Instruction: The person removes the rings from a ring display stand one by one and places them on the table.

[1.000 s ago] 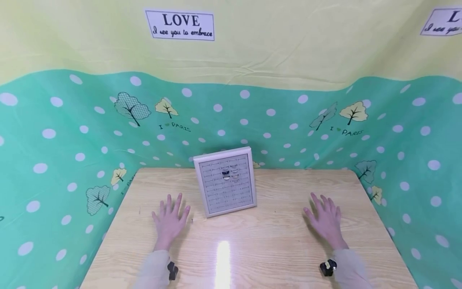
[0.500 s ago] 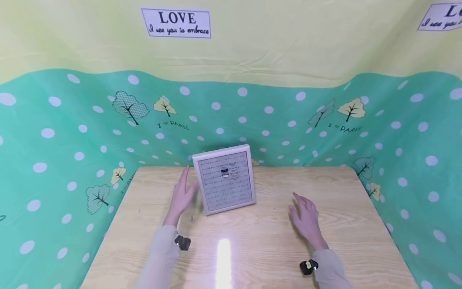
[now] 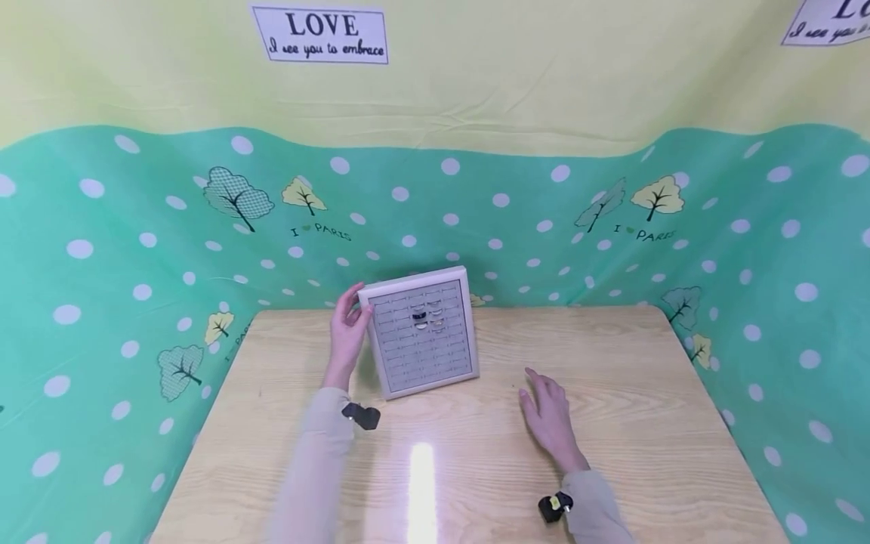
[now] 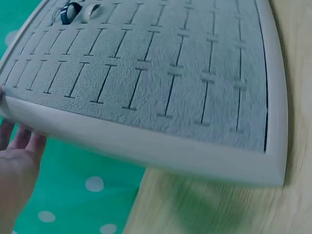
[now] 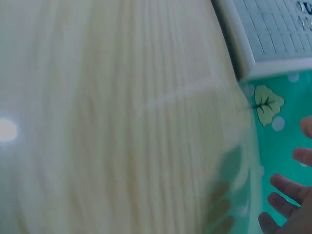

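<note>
A ring display board [image 3: 424, 355] with a white frame and grey slotted padding stands tilted at the back of the table. Several rings sit in its slots, among them a black ring [image 3: 419, 315] and a silver ring [image 4: 90, 13]. My left hand [image 3: 347, 332] grips the frame's upper left side, thumb at the front and fingers [image 4: 36, 142] reaching behind the edge. To the right of the board, my right hand [image 3: 549, 419] is held over the table with its fingers spread and nothing in them.
The wooden table [image 3: 612, 363] has a bright light reflection [image 3: 421, 491] near its front middle. Behind and along both sides hangs a green dotted cloth [image 3: 530, 242], close to the board's back. Each wrist wears a small black camera [image 3: 362, 415].
My left hand has moved forward and right from the table to the board's side and taken hold of it. My right hand has moved left, toward the board.
</note>
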Action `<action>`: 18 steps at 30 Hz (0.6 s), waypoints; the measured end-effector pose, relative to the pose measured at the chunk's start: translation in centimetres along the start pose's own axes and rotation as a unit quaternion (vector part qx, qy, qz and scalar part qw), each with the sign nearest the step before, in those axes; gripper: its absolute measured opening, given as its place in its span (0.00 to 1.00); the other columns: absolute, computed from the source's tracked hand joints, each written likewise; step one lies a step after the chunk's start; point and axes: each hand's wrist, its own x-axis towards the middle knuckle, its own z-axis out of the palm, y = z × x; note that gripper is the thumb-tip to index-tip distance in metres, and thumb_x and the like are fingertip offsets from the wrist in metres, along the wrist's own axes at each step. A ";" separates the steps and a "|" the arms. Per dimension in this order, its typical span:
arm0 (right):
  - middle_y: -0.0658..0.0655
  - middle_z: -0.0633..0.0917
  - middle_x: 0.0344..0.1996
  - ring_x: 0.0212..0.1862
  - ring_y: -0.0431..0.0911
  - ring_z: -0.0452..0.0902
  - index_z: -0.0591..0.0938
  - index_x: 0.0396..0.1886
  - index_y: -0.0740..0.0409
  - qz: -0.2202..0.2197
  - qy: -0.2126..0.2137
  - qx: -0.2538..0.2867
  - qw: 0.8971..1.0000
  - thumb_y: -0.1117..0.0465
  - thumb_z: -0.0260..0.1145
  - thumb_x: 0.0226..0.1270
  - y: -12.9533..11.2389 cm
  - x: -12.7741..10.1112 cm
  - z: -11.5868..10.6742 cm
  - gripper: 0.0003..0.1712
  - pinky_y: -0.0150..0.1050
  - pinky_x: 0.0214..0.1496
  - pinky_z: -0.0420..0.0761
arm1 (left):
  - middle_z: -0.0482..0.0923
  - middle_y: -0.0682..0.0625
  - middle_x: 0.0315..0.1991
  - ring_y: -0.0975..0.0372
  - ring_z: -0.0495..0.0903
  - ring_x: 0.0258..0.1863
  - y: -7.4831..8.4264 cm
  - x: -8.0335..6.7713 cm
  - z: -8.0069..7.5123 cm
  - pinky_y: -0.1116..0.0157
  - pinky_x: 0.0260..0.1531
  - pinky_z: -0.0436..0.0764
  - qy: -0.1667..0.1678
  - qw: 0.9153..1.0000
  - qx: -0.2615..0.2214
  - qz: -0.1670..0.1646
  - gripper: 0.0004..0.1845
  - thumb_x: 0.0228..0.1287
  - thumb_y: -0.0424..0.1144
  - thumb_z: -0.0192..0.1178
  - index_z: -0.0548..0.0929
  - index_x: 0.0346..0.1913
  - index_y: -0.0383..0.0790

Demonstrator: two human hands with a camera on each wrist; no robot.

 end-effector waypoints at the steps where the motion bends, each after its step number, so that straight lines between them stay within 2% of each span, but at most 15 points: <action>1: 0.74 0.70 0.59 0.61 0.68 0.60 0.67 0.69 0.60 0.001 0.003 0.003 1.000 0.55 0.54 0.74 -0.2 -0.1 0.3 0.27 0.69 0.58 0.58 | 0.68 0.42 0.64 0.51 0.74 0.56 -0.2 0.0 0.1 0.60 0.55 0.76 0.004 1.000 -0.011 -0.004 0.27 0.67 0.27 0.57 0.68 0.68 0.42; 4: 0.72 0.71 0.58 0.61 0.66 0.63 0.69 0.67 0.61 0.009 0.011 0.022 1.000 0.57 0.55 0.74 -0.9 -0.2 1.1 0.26 0.66 0.59 0.62 | 0.71 0.43 0.60 0.56 0.77 0.51 -0.6 0.1 0.1 0.63 0.50 0.78 -0.008 1.000 -0.022 -0.009 0.27 0.68 0.30 0.56 0.67 0.68 0.46; 7: 0.70 0.73 0.56 0.59 0.62 0.64 0.69 0.66 0.62 0.018 0.013 0.044 0.999 0.58 0.56 0.73 -1.8 -0.2 2.0 0.25 0.62 0.60 0.65 | 0.72 0.41 0.57 0.56 0.78 0.47 -0.8 0.1 -0.2 0.62 0.46 0.79 -0.031 0.999 -0.022 -0.011 0.26 0.71 0.32 0.53 0.65 0.69 0.48; 9: 0.68 0.74 0.55 0.58 0.61 0.66 0.70 0.65 0.62 0.023 0.012 0.060 0.998 0.58 0.57 0.73 -2.5 -0.1 2.6 0.24 0.60 0.59 0.67 | 0.73 0.41 0.56 0.56 0.78 0.46 -0.9 0.0 -0.3 0.62 0.45 0.80 -0.035 0.999 -0.019 -0.013 0.25 0.72 0.32 0.51 0.64 0.69 0.48; 18: 0.65 0.76 0.52 0.56 0.59 0.70 0.72 0.62 0.64 0.017 0.022 0.094 0.995 0.62 0.59 0.71 -5.5 0.9 3.8 0.22 0.57 0.58 0.70 | 0.72 0.39 0.54 0.55 0.77 0.45 -0.6 -0.4 -0.4 0.61 0.45 0.79 -0.043 0.999 0.000 -0.019 0.25 0.73 0.33 0.49 0.62 0.70 0.46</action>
